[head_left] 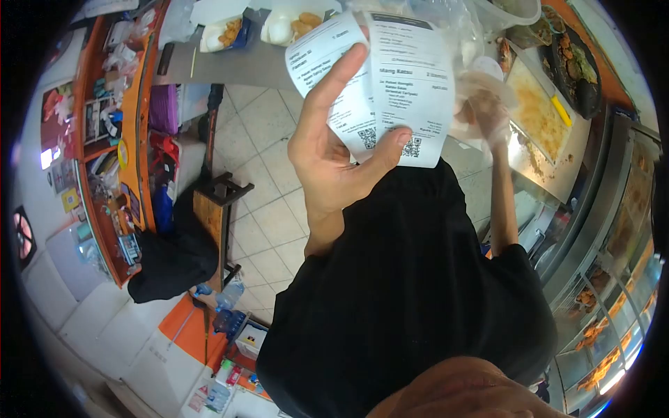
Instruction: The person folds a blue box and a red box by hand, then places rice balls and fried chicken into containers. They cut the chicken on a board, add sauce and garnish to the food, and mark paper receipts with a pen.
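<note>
My left hand [327,153] is closed on two printed paper receipts [411,90], held side by side. Its thumb presses on their lower part, near the QR codes, and a finger lies over the upper left slip. To the right, my right hand [484,115] reaches over the metal counter in a clear plastic glove. Its fingers are blurred and partly covered by something translucent, so I cannot make out whether they grip anything. Beyond the receipts, two open food boxes [224,35] with rice and fried pieces stand on the counter [261,66].
A greasy cutting board [533,104] with a yellow-handled knife [561,110] lies at the right, beside a dark platter [571,63] of food. A glass display case [613,265] stands at the right. Orange shelves [104,150] and a wooden stool [212,216] are at the left.
</note>
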The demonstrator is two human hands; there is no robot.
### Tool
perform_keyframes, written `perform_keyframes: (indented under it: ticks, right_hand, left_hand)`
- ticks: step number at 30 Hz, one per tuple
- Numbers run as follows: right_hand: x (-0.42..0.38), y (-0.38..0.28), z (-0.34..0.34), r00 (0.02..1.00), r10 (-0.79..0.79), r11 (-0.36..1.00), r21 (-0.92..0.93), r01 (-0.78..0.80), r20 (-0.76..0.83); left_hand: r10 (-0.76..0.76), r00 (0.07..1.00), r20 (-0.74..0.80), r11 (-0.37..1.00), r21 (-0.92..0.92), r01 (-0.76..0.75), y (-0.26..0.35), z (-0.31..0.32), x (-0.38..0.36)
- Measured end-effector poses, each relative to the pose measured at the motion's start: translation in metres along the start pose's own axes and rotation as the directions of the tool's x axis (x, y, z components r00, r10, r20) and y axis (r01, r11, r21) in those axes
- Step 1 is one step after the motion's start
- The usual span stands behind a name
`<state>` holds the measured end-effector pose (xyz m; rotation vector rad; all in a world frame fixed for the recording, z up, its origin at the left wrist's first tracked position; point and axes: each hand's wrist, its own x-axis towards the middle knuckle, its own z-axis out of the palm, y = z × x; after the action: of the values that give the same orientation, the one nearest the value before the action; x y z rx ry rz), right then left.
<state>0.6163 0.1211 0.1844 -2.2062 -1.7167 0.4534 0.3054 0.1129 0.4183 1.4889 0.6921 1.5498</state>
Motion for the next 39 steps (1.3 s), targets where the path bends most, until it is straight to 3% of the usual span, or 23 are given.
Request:
perform_keyframes:
  ticks: [2,4,5,7,8,9,10,12,13,15,18,22,26,28,30,31,33,36,39]
  right_hand:
    - [0.007,-0.006,-0.025,0.985,-0.13,0.983,0.118,0.143,-0.113]
    - [0.034,-0.033,-0.076,0.994,0.054,0.945,0.318,-0.082,0.096]
    - [0.044,-0.042,-0.092,0.996,0.079,0.942,0.324,-0.087,0.036]
    - [0.071,-0.034,-0.106,0.993,0.032,0.565,0.822,0.074,-0.111]
    - [0.092,-0.037,-0.127,0.99,0.098,0.865,0.501,-0.032,-0.105]
    - [0.113,-0.023,-0.129,0.984,0.137,0.786,0.618,-0.036,-0.117]
    - [0.134,-0.027,-0.14,0.968,0.151,0.89,0.453,-0.046,-0.198]
    - [0.177,-0.031,-0.154,0.962,0.038,0.922,0.38,0.07,-0.27]
    - [0.204,-0.024,-0.155,0.961,0.048,0.924,0.377,0.062,-0.274]
    - [0.248,-0.01,-0.147,0.964,-0.104,0.953,0.252,0.167,-0.244]
    - [0.275,-0.013,-0.134,0.969,-0.101,0.95,0.267,0.161,-0.226]
    - [0.277,-0.068,-0.146,0.968,-0.089,0.878,0.441,0.187,-0.234]
    - [0.251,-0.159,-0.169,0.973,-0.085,0.665,0.715,0.214,-0.212]
    - [0.257,-0.176,-0.155,0.987,-0.049,0.756,0.64,0.136,-0.152]
    - [0.277,-0.19,-0.114,0.988,-0.132,0.365,0.922,0.126,-0.082]
    - [0.281,-0.207,-0.113,0.985,-0.143,0.354,0.925,0.138,-0.092]
    - [0.285,-0.256,-0.112,0.936,-0.318,0.783,0.599,0.17,0.149]
    - [0.296,-0.305,-0.088,0.901,-0.396,0.813,0.524,0.253,0.179]
    - [0.317,-0.366,-0.046,0.841,-0.475,0.85,0.381,0.363,0.258]
  left_hand:
    - [-0.022,1.0,0.012,1.0,0.003,0.022,-0.017,-0.002,0.025]
    - [-0.054,0.999,-0.002,0.998,-0.026,0.054,-0.031,-0.001,0.053]
    - [-0.055,0.998,0.009,0.998,-0.021,0.055,-0.037,0.002,0.064]
    - [-0.063,0.997,0.033,0.991,-0.114,0.066,-0.049,0.009,0.081]
    - [-0.068,0.997,0.043,0.992,-0.108,0.072,-0.058,0.008,0.091]
    - [-0.091,0.994,0.061,0.987,-0.13,0.098,-0.065,0.008,0.098]
    - [-0.121,0.989,0.08,0.979,-0.154,0.133,-0.071,0.007,0.105]
    - [-0.141,0.985,0.102,0.974,-0.166,0.157,-0.08,0.01,0.116]
    - [-0.144,0.983,0.111,0.972,-0.173,0.162,-0.085,0.011,0.122]
    - [-0.158,0.98,0.125,0.97,-0.165,0.177,-0.094,0.013,0.131]
    - [-0.207,0.974,0.093,0.966,-0.138,0.218,-0.103,0.011,0.147]
    - [-0.28,0.959,0.048,0.955,-0.093,0.283,-0.114,0.002,0.155]
    - [-0.316,0.949,-0.019,0.949,-0.019,0.316,-0.121,-0.022,0.167]
    - [-0.311,0.949,-0.051,0.95,0.014,0.312,-0.12,-0.037,0.171]
    - [-0.29,0.954,-0.076,0.955,0.049,0.294,-0.121,-0.056,0.18]
    - [-0.289,0.954,-0.08,0.952,0.083,0.296,-0.121,-0.066,0.185]
    - [-0.28,0.956,-0.088,0.949,0.125,0.289,-0.125,-0.091,0.197]
    - [-0.248,0.967,-0.056,0.951,0.174,0.254,-0.128,-0.126,0.206]
    - [-0.229,0.973,-0.026,0.969,0.088,0.231,-0.137,-0.18,0.223]
